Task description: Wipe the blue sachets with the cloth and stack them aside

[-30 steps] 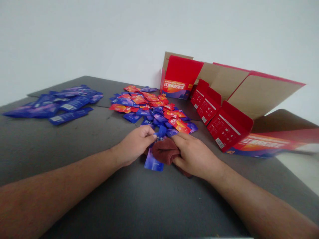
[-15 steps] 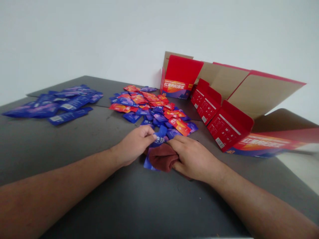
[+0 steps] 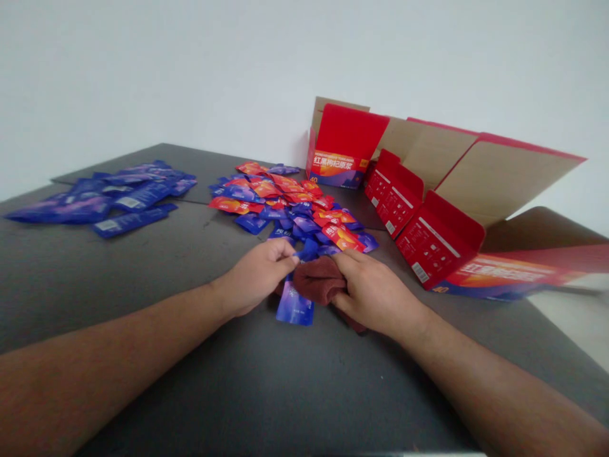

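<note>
My left hand (image 3: 257,277) pinches the top end of a blue sachet (image 3: 295,308) that lies on the dark table (image 3: 200,355). My right hand (image 3: 373,293) is closed on a dark red cloth (image 3: 316,279) and presses it on the upper part of that sachet. Just beyond both hands lies a heap of red and blue sachets (image 3: 290,206).
A second pile of blue sachets (image 3: 109,200) lies at the far left. Open red cartons (image 3: 428,197) with raised brown flaps stand at the right and back, against a white wall. The table's right edge falls off beyond them.
The cloth under my right hand slid down over the sachet and then back up toward its top end. My left hand kept its pinch in the same place.
</note>
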The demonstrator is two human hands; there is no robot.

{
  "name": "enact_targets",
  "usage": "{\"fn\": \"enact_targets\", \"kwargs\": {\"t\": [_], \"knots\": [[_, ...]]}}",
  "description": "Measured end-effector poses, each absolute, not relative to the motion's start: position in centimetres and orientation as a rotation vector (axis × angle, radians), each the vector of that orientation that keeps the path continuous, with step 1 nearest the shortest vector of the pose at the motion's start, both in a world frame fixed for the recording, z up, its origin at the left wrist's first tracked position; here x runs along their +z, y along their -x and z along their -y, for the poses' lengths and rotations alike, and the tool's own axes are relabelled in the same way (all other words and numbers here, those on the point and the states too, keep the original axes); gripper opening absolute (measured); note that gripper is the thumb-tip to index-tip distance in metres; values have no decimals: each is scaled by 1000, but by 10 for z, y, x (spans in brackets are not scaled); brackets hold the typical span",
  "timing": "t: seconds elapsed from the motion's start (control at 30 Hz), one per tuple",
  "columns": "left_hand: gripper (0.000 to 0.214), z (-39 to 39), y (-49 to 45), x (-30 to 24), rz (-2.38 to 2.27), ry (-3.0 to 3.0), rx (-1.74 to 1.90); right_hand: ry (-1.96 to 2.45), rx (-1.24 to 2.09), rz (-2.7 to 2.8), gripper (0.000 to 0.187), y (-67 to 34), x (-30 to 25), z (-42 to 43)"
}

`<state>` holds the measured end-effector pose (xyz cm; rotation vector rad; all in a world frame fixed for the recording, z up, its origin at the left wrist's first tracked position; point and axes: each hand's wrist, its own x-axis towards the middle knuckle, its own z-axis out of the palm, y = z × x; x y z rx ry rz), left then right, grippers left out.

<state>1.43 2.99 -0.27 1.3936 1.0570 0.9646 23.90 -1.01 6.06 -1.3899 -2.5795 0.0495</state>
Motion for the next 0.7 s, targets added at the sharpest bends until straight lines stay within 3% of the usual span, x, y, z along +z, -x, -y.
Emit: {"fn": "enact_targets", "kwargs": {"t": [0.2, 0.7], "knots": [[20, -29, -15, 1, -1065, -1411, 969, 1225, 108, 2729, 14, -238, 61, 13], [20, -29, -15, 0, -1049, -1391, 964, 1350, 52, 2599, 14, -239, 60, 11]]}}
